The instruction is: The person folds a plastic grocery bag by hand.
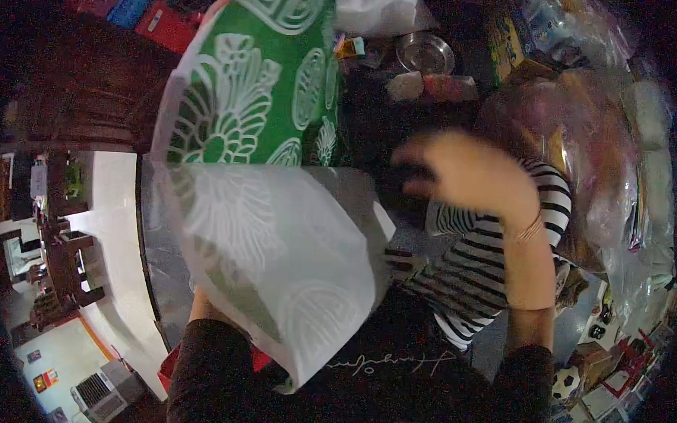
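Observation:
A large plastic bag [270,246] with white leaf and oval patterns, green in its upper part and pale and see-through below, stands up in front of me. My left forearm [207,305] runs up behind it. The bag covers most of my left hand; a strip of skin shows along its upper left edge, and the bag hangs raised on that side. My right hand [467,171] is in the air to the right of the bag, apart from it. It is blurred, with thumb and fingers apart and nothing visible between them.
A person's striped sleeve [478,261] is beyond my right arm. A metal bowl [424,54] and a white bag [383,12] lie at the back. Clear plastic packs [594,161] are heaped at the right. Red and blue boxes [129,4] sit at upper left.

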### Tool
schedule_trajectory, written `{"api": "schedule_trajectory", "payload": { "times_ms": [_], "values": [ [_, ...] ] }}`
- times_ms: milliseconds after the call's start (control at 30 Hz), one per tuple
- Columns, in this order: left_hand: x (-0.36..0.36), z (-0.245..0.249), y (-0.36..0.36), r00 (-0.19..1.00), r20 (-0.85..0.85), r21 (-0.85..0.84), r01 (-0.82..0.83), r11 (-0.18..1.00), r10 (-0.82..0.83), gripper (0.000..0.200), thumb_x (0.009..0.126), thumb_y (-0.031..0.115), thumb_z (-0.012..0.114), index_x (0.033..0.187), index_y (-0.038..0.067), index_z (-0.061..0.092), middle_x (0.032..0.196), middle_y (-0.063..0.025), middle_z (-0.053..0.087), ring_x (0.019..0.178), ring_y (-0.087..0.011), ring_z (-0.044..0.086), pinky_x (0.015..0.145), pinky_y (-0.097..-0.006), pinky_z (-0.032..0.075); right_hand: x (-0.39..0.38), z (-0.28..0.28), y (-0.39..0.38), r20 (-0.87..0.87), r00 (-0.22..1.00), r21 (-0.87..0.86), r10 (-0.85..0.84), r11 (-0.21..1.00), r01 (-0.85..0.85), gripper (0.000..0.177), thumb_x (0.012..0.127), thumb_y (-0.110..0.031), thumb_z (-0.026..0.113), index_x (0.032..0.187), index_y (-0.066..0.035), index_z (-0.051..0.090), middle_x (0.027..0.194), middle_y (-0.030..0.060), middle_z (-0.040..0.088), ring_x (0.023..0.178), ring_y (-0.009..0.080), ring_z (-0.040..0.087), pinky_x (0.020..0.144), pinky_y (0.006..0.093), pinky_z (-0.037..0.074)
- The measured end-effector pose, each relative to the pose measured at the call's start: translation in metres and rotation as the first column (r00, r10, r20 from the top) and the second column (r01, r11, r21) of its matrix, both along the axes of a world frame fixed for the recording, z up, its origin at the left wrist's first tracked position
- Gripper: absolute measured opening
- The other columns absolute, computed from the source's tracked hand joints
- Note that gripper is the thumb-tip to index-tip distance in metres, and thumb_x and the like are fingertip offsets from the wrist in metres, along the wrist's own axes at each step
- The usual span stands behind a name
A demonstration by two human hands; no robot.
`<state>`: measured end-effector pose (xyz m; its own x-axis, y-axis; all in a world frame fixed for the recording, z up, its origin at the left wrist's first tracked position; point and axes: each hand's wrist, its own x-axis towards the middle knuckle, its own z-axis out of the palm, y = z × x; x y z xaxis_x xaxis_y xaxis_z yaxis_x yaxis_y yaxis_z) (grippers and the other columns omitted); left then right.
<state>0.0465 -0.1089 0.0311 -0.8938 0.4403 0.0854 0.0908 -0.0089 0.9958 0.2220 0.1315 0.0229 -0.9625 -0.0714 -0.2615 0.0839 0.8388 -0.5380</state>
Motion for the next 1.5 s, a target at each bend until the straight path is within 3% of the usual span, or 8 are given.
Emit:
{"api": "schedule_trajectory", "payload": {
  "times_ms": [133,300,633,800,900,967,1200,1500],
  "values": [
    [-0.01,0.004,0.026,0.997,-0.02,0.075,0.081,0.994,-0.08,0.052,0.099,0.027,0.038,0.142,0.0,0.034,0.141,-0.0147,0.044,0.126,-0.022,0.046,0.106,-0.0314,0.033,-0.014,-0.013,0.06,-0.702,0.615,-0.162,-0.359,0.922,0.353,0.042,0.08,-0.007,0.06,0.122,-0.003,0.056,0.116,0.0214,0.058,0.106,0.0362,0.057,0.094,0.0393,0.046],
    [-0.023,0.005,0.053,0.988,-0.022,0.171,0.152,0.974,-0.15,0.053,0.099,0.029,0.037,0.143,0.0,0.033,0.142,-0.0149,0.043,0.127,-0.0215,0.046,0.107,-0.0309,0.031,-0.024,0.02,0.09,-0.418,0.666,-0.701,-0.618,0.685,0.196,0.075,0.087,-0.036,0.069,0.145,-0.011,0.031,0.146,0.0099,0.036,0.139,0.0256,0.028,0.114,0.0437,0.02],
    [-0.059,0.006,0.079,0.981,-0.053,0.227,0.192,0.955,-0.184,0.056,0.099,0.033,0.035,0.145,0.001,0.031,0.144,-0.0153,0.041,0.129,-0.0206,0.045,0.109,-0.0299,0.029,-0.02,0.026,0.085,-0.376,0.562,-0.897,-0.737,0.442,-0.02,0.022,0.087,-0.016,0.071,0.099,-0.002,0.059,0.093,0.0031,0.062,0.088,0.0112,0.058,0.087,0.0316,0.046],
    [-0.099,0.021,0.058,0.838,-0.399,-0.058,0.382,0.922,-0.372,0.057,0.099,0.035,0.034,0.146,0.001,0.03,0.145,-0.0155,0.04,0.129,-0.0201,0.044,0.11,-0.0294,0.028,-0.02,0.041,0.067,-0.424,0.109,-0.876,-0.899,0.437,0.205,0.022,0.087,-0.015,0.07,0.099,-0.001,0.058,0.094,0.0035,0.061,0.088,0.012,0.058,0.083,0.0283,0.045],
    [-0.076,0.036,0.047,0.859,0.371,0.463,0.158,0.872,-0.352,0.059,0.099,0.04,0.034,0.144,0.002,0.034,0.144,-0.0133,0.043,0.13,-0.0215,0.043,0.111,-0.0314,0.027,-0.004,0.025,0.091,-0.482,0.048,-0.866,-0.875,0.484,0.127,0.037,0.087,-0.019,0.07,0.112,0.004,0.056,0.101,0.0069,0.061,0.095,0.0142,0.058,0.084,0.0297,0.045],
    [-0.048,0.055,0.061,0.942,0.326,0.231,-0.002,0.973,-0.075,0.06,0.099,0.043,0.035,0.143,0.003,0.035,0.143,-0.0126,0.043,0.131,-0.0227,0.042,0.11,-0.0339,0.031,0.005,0.009,0.116,-0.449,0.046,-0.882,-0.893,0.45,0.14,0.049,0.088,-0.01,0.065,0.129,0.009,0.045,0.124,0.0141,0.059,0.116,0.0192,0.054,0.101,0.0294,0.04],
    [-0.087,0.004,0.038,0.675,-0.011,0.435,0.667,0.604,-0.738,0.086,0.088,0.062,0.051,0.148,0.009,0.02,0.146,-0.0145,0.036,0.134,-0.0286,0.037,0.109,-0.0425,0.032,0.004,0.017,0.104,-0.389,-0.12,-0.895,-0.913,0.343,0.286,0.043,0.085,-0.007,0.067,0.121,0.009,0.051,0.116,0.0146,0.063,0.104,0.0145,0.057,0.087,0.0237,0.044],
    [-0.077,0.0,0.056,0.887,-0.209,-0.06,0.409,0.911,-0.412,0.079,0.084,0.008,0.07,0.145,0.006,0.02,0.124,-0.0171,0.055,0.115,-0.0262,0.055,0.098,-0.0352,0.044,0.01,0.016,0.11,-0.468,-0.183,-0.877,-0.864,0.428,0.22,0.028,0.09,-0.007,0.056,0.114,0.007,0.06,0.105,0.0072,0.059,0.093,0.0113,0.054,0.082,0.0207,0.044]
  ]
}}
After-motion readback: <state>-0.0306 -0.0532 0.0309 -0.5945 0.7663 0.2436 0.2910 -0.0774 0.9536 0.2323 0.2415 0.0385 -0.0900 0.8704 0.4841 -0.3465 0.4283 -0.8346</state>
